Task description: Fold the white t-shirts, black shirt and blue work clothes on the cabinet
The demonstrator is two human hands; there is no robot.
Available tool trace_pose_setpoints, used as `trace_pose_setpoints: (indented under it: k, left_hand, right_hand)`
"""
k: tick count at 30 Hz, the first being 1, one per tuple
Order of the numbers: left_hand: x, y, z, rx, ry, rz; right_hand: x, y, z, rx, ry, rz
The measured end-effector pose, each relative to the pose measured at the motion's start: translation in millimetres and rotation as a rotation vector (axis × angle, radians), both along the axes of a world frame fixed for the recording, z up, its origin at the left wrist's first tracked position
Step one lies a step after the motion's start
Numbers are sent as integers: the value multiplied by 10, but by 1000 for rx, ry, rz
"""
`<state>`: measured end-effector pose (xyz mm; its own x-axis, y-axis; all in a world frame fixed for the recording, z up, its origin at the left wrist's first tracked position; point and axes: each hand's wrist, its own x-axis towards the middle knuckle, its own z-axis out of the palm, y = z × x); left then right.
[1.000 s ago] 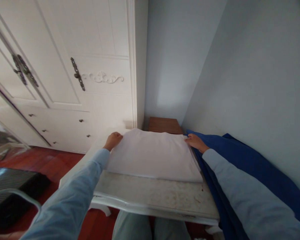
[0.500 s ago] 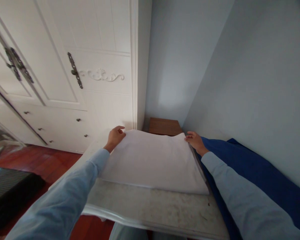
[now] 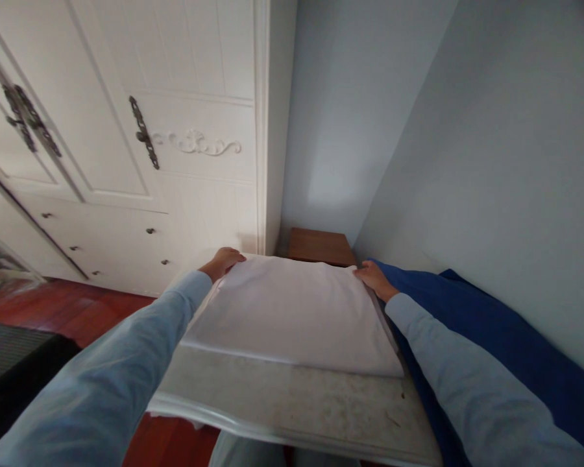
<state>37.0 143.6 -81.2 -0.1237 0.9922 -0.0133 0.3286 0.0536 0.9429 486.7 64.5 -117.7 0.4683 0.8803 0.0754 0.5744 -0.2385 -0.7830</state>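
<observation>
A folded white cloth (image 3: 292, 311) lies spread over a pale, stained table (image 3: 302, 399). My left hand (image 3: 225, 261) is closed on its far left corner, fingers pressed together at the edge. At the far right corner, my right hand (image 3: 374, 279) grips the cloth between thumb and fingers. Both arms reach forward in light blue sleeves. Beside the right arm, a dark blue cloth (image 3: 486, 324) hangs along the table's right side.
A white wardrobe (image 3: 199, 214) with dark handles stands at the left and beyond the table. Behind the cloth is a brown wooden piece (image 3: 321, 246). Grey walls rise at the right. A black ridged object (image 3: 19, 363) sits on the red floor (image 3: 92, 311).
Both hands have come down with the cloth's far corners, which now lie lower and flatter. The near left corner reaches slightly farther left. The view has shifted slightly.
</observation>
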Motion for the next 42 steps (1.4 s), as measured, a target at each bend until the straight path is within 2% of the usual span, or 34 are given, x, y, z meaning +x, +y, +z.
trace_pose_setpoints:
  k: [5,8,12,16,19,22,25,29,33,38,42]
  left_hand:
    - [11,-29,10,154,15,204]
    - [-12,-85,-16,265,205,221]
    - [-35,-109,-64,147,452,181]
    - [-99,-118,-49,45,497,158]
    - [-203,-212,8,-15,512,100]
    - [-349,-421,47,-130,493,-32]
    - [-518,-716,26,-154,435,-120]
    - [-720,-1128,-61,-110,392,-82]
    - [-813,-1433,-119,-24,425,-58]
    - [-765,-1581,-115,53,507,-25]
    - [-657,-1600,-140,87,497,-34]
  right_hand:
    - [-22,25,30,29,-10,-9]
    - [-58,8,24,49,24,-37]
    - [-107,-18,17,47,41,-32]
    - [-91,-31,40,61,38,-24]
    - [-44,-109,66,75,23,11]
    - [-20,-327,81,70,39,72]
    - [-32,-689,67,75,43,147]
    - [-65,-1250,-5,68,61,248]
    - [-103,-1707,-55,53,76,250]
    - [-160,-2038,33,57,40,198]
    - [-212,-2127,118,-128,50,211]
